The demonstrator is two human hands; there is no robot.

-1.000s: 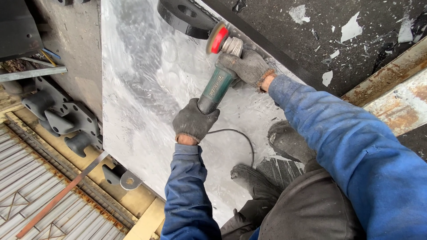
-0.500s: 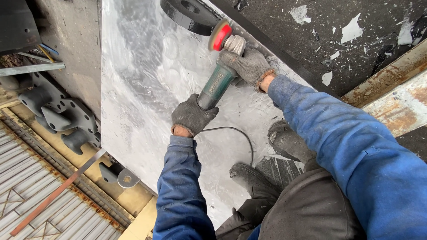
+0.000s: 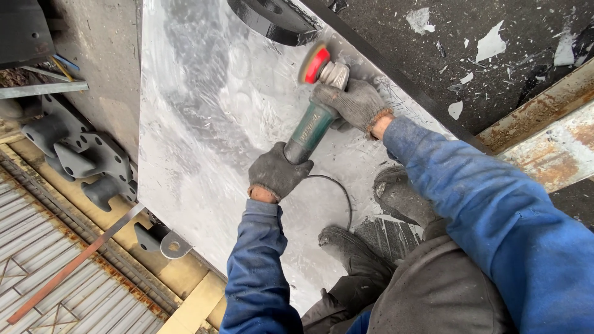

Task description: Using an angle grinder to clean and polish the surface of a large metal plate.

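A green angle grinder [image 3: 311, 126] with a red disc guard [image 3: 315, 64] rests its disc on a large bright metal sheet [image 3: 204, 124]. My left hand [image 3: 277, 173], in a dark grey glove, grips the rear of the grinder's green body. My right hand [image 3: 352, 104], also gloved, is closed around the side handle near the grinder's head. Both arms wear blue sleeves. The grinder's black cable [image 3: 337, 188] loops over the sheet behind my left hand. My dusty boots [image 3: 402, 195] stand on the sheet.
A black round part [image 3: 272, 18] lies at the sheet's top edge. Grey cast brackets [image 3: 86, 161] sit to the left, with a rusty flat bar [image 3: 74, 266] over corrugated metal [image 3: 37, 247]. A black flaking surface [image 3: 482, 49] and a rusty beam [image 3: 550, 136] lie to the right.
The grinder and both hands have shifted slightly along the sheet, and the view has drifted a little; both grips are unchanged.
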